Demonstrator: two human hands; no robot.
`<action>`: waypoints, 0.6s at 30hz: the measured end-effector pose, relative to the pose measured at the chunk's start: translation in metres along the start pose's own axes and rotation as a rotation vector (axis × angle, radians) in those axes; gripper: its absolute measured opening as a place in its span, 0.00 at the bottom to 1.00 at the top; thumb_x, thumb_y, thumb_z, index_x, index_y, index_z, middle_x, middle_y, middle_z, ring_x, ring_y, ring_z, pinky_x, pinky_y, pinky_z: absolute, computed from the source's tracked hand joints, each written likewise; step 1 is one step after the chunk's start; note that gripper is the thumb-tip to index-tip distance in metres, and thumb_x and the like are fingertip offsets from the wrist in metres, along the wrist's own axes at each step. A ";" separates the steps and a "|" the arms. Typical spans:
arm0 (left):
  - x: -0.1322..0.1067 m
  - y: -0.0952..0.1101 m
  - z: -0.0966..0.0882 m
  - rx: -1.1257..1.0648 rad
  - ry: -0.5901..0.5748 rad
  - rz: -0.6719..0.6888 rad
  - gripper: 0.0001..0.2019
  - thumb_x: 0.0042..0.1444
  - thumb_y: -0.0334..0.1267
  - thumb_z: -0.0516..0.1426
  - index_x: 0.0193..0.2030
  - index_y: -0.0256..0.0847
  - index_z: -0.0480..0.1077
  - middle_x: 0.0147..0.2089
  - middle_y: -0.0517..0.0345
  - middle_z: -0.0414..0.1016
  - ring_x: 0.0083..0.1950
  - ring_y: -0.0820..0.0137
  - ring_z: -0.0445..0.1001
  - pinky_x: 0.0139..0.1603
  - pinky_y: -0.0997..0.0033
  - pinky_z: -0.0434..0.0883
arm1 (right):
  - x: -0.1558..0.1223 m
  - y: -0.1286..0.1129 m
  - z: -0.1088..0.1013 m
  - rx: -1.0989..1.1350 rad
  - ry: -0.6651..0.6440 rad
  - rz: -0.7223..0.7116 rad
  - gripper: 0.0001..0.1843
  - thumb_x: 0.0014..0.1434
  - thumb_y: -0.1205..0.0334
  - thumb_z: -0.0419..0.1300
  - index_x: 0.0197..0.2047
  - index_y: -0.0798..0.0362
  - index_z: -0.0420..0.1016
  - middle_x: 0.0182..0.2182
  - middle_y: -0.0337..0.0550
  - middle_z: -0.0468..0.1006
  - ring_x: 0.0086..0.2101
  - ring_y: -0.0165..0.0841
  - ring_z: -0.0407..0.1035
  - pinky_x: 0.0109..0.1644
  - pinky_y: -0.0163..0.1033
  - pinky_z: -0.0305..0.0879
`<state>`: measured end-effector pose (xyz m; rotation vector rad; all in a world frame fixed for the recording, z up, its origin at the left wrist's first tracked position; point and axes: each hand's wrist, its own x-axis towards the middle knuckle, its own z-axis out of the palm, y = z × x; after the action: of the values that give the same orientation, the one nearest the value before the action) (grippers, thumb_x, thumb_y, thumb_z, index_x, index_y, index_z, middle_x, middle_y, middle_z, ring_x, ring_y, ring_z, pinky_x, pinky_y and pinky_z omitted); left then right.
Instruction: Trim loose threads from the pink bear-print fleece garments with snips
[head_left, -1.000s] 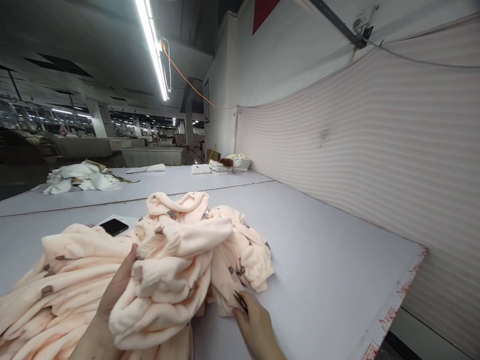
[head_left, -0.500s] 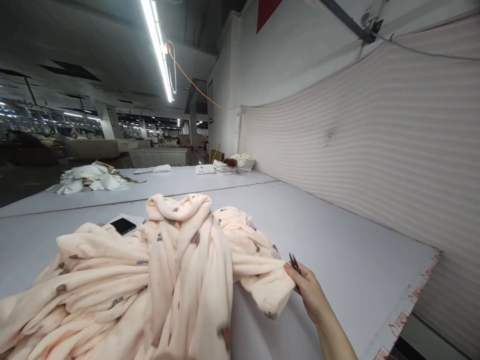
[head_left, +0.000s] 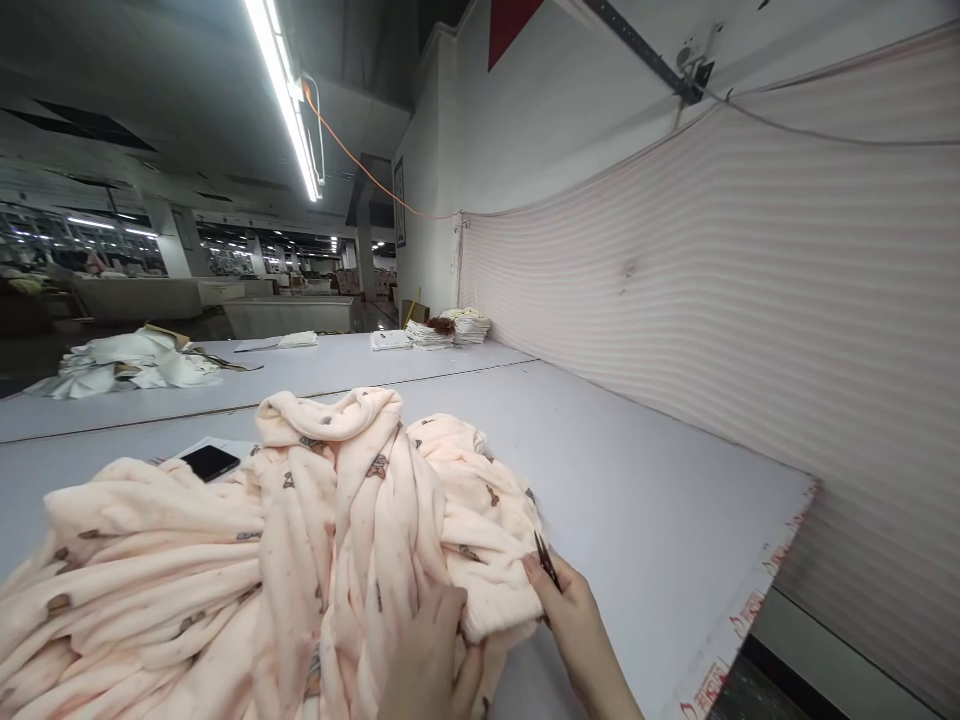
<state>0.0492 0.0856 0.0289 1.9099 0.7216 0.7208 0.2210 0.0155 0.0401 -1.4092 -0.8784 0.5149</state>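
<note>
A pale pink fleece garment point(head_left: 375, 520) with small brown and grey printed figures lies bunched up in front of me. My right hand point(head_left: 570, 605) pinches the end of what looks like its sleeve point(head_left: 499, 595) between thumb and fingers. Tucked in that same hand is a dark pair of thread snips point(head_left: 547, 563), tips pointing up and away. Nearer to me, my left hand point(head_left: 427, 650) is closed on the fabric beside the sleeve end; the hand is slightly blurred and part of its grip is hidden.
On the pale table point(head_left: 637, 500) a black phone point(head_left: 211, 462) lies on paper left of the garment. Farther back are a heap of white pieces point(head_left: 139, 362) and stacks of folded white cloth point(head_left: 431, 334). A striped cloth sheet point(head_left: 675, 280) hangs along the right side.
My left hand has come into view from below and taken hold of the fabric. My right hand has drawn the sleeve end left and nearer. The view has turned slightly right.
</note>
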 end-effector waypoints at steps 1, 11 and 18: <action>0.002 0.000 0.004 0.013 0.066 0.028 0.10 0.54 0.43 0.56 0.41 0.43 0.69 0.43 0.47 0.69 0.45 0.57 0.67 0.47 0.61 0.64 | -0.002 0.001 0.000 -0.072 -0.012 -0.006 0.18 0.59 0.46 0.55 0.34 0.53 0.73 0.24 0.40 0.75 0.27 0.33 0.69 0.28 0.33 0.64; 0.019 -0.007 0.009 -0.640 -0.144 -0.287 0.18 0.51 0.54 0.59 0.31 0.39 0.73 0.31 0.58 0.73 0.38 0.64 0.70 0.42 0.69 0.64 | 0.004 0.006 0.009 -0.745 0.289 -0.273 0.10 0.62 0.52 0.49 0.36 0.48 0.64 0.35 0.42 0.73 0.33 0.37 0.72 0.30 0.36 0.65; 0.023 -0.002 0.007 -1.050 -0.153 -0.407 0.19 0.44 0.49 0.65 0.36 0.34 0.77 0.36 0.47 0.80 0.46 0.57 0.74 0.50 0.63 0.66 | -0.024 -0.015 -0.007 -0.637 -0.082 -0.444 0.11 0.62 0.52 0.53 0.45 0.45 0.71 0.36 0.40 0.73 0.34 0.32 0.72 0.36 0.32 0.68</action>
<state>0.0690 0.0989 0.0280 0.8140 0.4574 0.5188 0.2093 -0.0087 0.0498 -1.6908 -1.4593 -0.0631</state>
